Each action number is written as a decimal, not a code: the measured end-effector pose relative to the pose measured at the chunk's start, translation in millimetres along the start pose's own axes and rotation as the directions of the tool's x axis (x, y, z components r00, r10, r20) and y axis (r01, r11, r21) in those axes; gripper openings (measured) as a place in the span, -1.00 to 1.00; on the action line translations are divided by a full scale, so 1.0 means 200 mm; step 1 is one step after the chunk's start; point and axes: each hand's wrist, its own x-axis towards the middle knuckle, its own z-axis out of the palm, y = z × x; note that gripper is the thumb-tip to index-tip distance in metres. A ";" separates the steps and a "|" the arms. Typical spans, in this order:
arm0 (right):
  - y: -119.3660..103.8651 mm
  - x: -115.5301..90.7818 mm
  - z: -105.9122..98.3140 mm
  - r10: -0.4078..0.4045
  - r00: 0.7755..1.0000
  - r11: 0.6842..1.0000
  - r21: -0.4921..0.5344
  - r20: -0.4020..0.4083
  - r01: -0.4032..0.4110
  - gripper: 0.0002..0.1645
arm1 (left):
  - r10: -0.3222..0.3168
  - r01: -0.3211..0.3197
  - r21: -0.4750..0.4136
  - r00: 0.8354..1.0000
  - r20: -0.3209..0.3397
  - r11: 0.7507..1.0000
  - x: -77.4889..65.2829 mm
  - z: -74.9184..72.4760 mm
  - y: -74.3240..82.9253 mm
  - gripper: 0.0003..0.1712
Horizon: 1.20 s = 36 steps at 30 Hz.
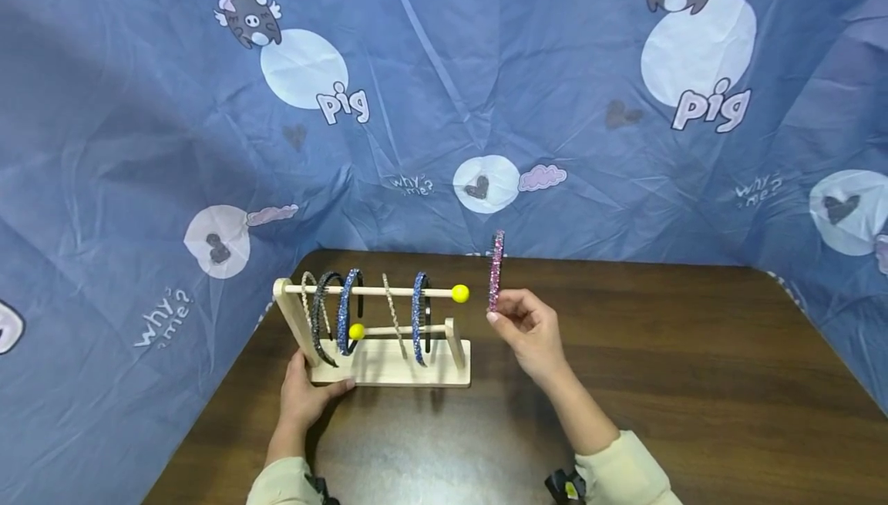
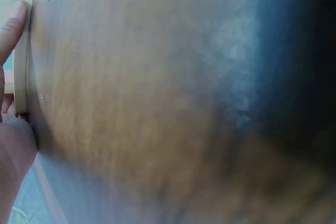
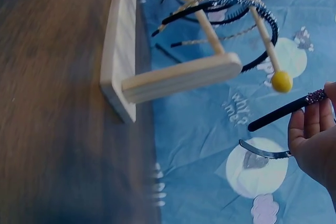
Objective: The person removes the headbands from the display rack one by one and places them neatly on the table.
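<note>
My right hand (image 1: 533, 335) pinches a pink glittery headband (image 1: 496, 270) between thumb and fingers, upright, just right of a wooden headband stand (image 1: 388, 370). In the right wrist view, the pink headband's dark ends (image 3: 275, 116) stick out past the fingers. My left hand (image 1: 305, 397) grips the left end of the stand's base, thumb along its front edge. On the stand's upper rod (image 1: 398, 291) hang a black glittery headband (image 1: 319, 320), two blue glittery headbands (image 1: 419, 320) and thin beaded ones (image 1: 392, 312). A yellow ball (image 1: 460, 294) caps the rod's right end.
A second, lower rod (image 1: 409, 329) with its own yellow ball (image 1: 357, 331) runs from the stand's short right post (image 1: 454, 343). The stand is on a dark brown wooden table (image 1: 659, 351). Behind the table hangs a blue cloth (image 1: 590, 204) with printed pigs.
</note>
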 end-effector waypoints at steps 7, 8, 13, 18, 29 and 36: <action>0.06 0.02 -0.06 0.028 0.999 1.000 0.004 -0.045 -0.028 -0.76 | -0.002 0.002 0.000 1.000 0.000 1.000 0.02 -0.01 0.00 0.12; 0.06 0.02 -0.07 0.044 0.998 0.999 0.000 -0.050 -0.044 -0.75 | -0.001 0.001 0.003 1.000 0.002 1.000 0.02 -0.01 0.00 0.13; 0.05 0.03 -0.10 0.124 0.990 0.991 -0.040 -0.060 -0.127 -0.75 | 0.005 -0.004 0.003 1.000 -0.007 1.000 0.02 -0.01 0.01 0.13; 0.04 0.04 -0.11 0.161 0.985 0.981 -0.097 -0.054 -0.166 -0.76 | 0.006 -0.006 0.003 1.000 -0.001 1.000 0.02 -0.01 0.01 0.13; 0.16 0.05 -0.16 0.250 0.967 0.939 -0.230 -0.047 -0.254 -0.76 | -0.001 0.001 0.007 1.000 0.019 1.000 0.01 0.00 -0.01 0.14; 0.24 0.08 -0.21 0.273 0.962 0.905 -0.333 -0.021 -0.265 -0.75 | -0.015 0.015 0.013 0.999 0.029 1.000 0.01 0.00 0.00 0.15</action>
